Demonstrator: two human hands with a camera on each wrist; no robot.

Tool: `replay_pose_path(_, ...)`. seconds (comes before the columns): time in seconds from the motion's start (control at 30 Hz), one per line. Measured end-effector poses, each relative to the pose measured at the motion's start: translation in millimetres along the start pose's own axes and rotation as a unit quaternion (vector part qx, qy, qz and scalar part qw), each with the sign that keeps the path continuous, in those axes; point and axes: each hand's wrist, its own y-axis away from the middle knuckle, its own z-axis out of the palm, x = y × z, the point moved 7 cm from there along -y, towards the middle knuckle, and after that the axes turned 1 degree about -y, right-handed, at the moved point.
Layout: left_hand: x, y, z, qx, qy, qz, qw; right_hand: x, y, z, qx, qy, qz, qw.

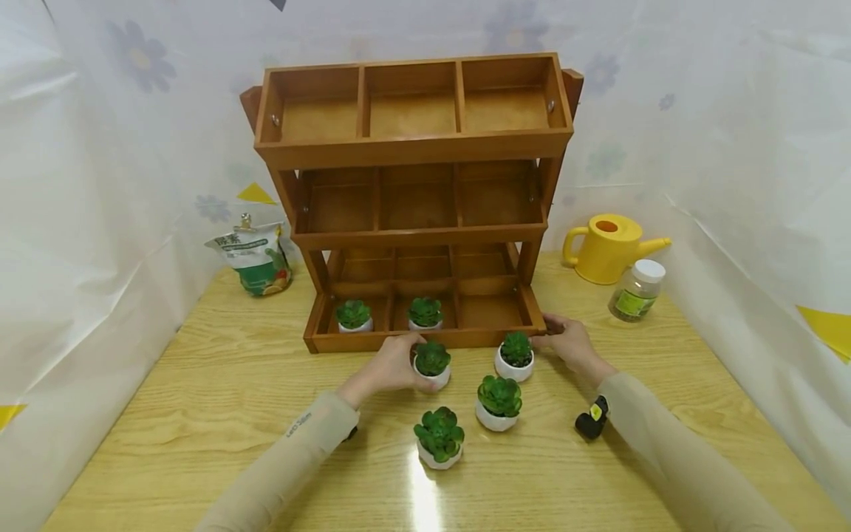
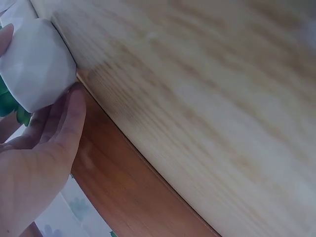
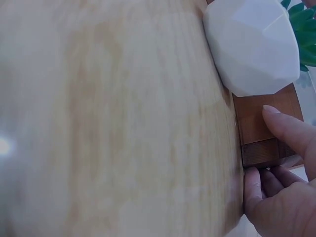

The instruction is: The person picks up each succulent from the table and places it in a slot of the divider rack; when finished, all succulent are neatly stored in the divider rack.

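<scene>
A wooden three-tier plant stand [image 1: 415,148] with divided trays stands at the back of the table. My left hand [image 1: 397,363] holds a small potted succulent [image 1: 432,360] in a white faceted pot, thumb on the near side and fingers on the far side. In the left wrist view the pot [image 2: 39,64] is right at the table, close to the stand's bottom board [image 2: 128,182]. My right hand [image 1: 568,343] grips the front right corner of the stand's bottom tray, thumb [image 3: 284,123] on the front board and fingers round its end. Another potted succulent [image 1: 515,358] sits beside it.
Two potted succulents [image 1: 354,316] sit in the bottom tray's left and middle compartments. Two more [image 1: 499,403] stand nearer on the table. A clipped bag [image 1: 255,258] is at left; a yellow watering can [image 1: 605,251] and a white-lidded jar [image 1: 636,290] are at right.
</scene>
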Motion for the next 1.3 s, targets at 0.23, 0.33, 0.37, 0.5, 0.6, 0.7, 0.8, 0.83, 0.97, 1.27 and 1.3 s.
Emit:
replay_pose_path(0.23,1.0,0.2,-0.1,0.001,0.009,0.004,0.9999,-3,2,0,0.003,-0.003,-0.003,1.0)
replay_pose_path(0.33,1.6,0.2,0.4,-0.004,0.01,0.005,0.9999,-3,2,0,0.004,-0.001,-0.007,1.0)
replay_pose_path(0.37,1.6,0.3,0.6,-0.006,0.01,0.005,0.9999,-2,2,-1,0.005,0.002,-0.009,1.0)
replay_pose_path(0.5,3.0,2.1,0.2,-0.009,0.015,0.004,0.9998,-2,2,-1,0.006,0.003,-0.011,1.0)
replay_pose_path(0.6,3.4,3.5,-0.6,-0.005,0.02,0.006,0.9998,-2,2,0,0.006,0.002,-0.011,1.0)
replay_pose_path(0.7,3.3,4.7,-1.7,0.004,0.023,0.01,0.9997,-3,3,0,0.008,0.004,-0.011,1.0)
replay_pose_path(0.8,4.7,6.1,-4.1,0.02,0.029,0.019,0.9992,-3,3,0,0.008,0.006,-0.011,1.0)
replay_pose_path(0.83,5.3,6.5,-5.1,0.025,0.03,0.022,0.999,-3,3,0,0.008,0.006,-0.011,1.0)
replay_pose_path(0.97,8.8,6.6,-9.1,0.042,0.032,0.031,0.9981,-4,2,0,0.006,0.004,-0.009,1.0)
replay_pose_path(1.27,21.6,2.2,-20.2,0.06,0.042,0.031,0.9969,-4,3,0,0.008,0.002,-0.007,1.0)
replay_pose_path(1.3,23.2,1.4,-21.4,0.064,0.044,0.031,0.9965,-4,3,1,0.008,0.002,-0.008,1.0)
